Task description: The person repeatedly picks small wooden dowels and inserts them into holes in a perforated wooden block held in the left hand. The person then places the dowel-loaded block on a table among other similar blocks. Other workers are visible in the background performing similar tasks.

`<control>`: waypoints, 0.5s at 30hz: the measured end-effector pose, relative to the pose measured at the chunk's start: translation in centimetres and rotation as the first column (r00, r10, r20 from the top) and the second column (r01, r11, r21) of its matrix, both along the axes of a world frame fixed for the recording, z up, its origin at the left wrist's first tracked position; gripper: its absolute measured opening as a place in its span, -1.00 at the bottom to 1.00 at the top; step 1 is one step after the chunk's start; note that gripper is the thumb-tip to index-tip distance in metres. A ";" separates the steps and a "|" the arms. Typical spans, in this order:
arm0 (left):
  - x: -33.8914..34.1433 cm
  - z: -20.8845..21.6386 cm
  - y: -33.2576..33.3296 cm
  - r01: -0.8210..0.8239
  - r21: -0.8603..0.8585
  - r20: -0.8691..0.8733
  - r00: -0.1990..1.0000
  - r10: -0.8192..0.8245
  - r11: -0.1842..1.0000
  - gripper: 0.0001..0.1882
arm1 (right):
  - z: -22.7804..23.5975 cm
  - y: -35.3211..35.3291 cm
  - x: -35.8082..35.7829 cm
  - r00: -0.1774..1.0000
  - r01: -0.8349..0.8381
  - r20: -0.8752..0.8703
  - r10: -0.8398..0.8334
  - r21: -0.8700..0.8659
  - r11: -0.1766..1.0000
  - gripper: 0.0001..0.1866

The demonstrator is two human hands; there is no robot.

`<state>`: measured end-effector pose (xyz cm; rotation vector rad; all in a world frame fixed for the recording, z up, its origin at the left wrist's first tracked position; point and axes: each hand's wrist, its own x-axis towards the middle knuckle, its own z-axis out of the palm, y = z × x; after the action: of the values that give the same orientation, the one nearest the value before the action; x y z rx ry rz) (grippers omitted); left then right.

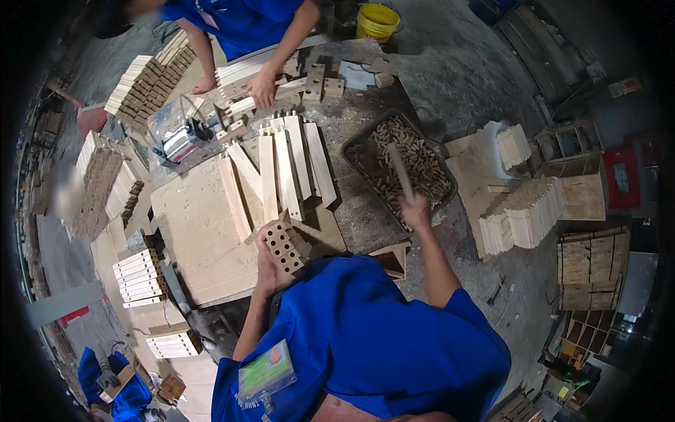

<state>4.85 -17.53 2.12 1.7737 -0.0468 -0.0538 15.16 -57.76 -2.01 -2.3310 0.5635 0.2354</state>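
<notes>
My left hand [268, 261] is closed around a bundle of wooden pieces [284, 247], whose end faces show several dark round holes. This bundle is in front of my body, at the near edge of the worktable. On the right, my right hand [416, 212] grips a wooden stick [401, 172] that points away from me over a dark tray [454, 187]. The tray is filled with many short wooden dowels [429, 165]. Just beyond my left hand lie several pale wooden rails [285, 169], side by side, some with pegs at their far ends.
Across the table a co-worker's hand [262, 88] touches wooden pieces. A metal clamp-like device [184, 141] sits at the table's left. Stacked wooden parts [151, 81] stand at far left, with more stacks [524, 214] on the right. A yellow bucket [377, 22] stands behind the table.
</notes>
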 end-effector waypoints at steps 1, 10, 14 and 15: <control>0.1 -0.3 0.1 0.016 0.097 0.036 0.999 -0.019 0.995 0.09 | -0.3 -1.7 0.7 0.997 0.073 0.004 -0.073 -0.070 0.995 -0.60; 1.8 -0.3 -1.5 0.001 0.071 -0.055 0.998 0.003 0.998 0.10 | -5.3 -5.5 6.1 0.997 0.076 0.012 -0.076 -0.296 0.952 -0.69; 2.0 -0.4 -1.5 0.003 0.095 -0.043 0.999 0.002 0.995 0.11 | -4.6 -3.3 7.8 1.000 0.007 0.003 -0.007 -0.160 0.987 -0.72; 1.9 -0.6 -1.6 -0.006 0.114 -0.035 0.999 0.010 0.993 0.11 | -4.2 -2.8 8.0 1.000 0.010 0.012 -0.009 -0.142 0.990 -0.73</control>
<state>6.73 -19.08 1.54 1.8864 -0.0111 -0.0836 23.14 -60.54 -6.18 -2.4654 0.6033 0.1832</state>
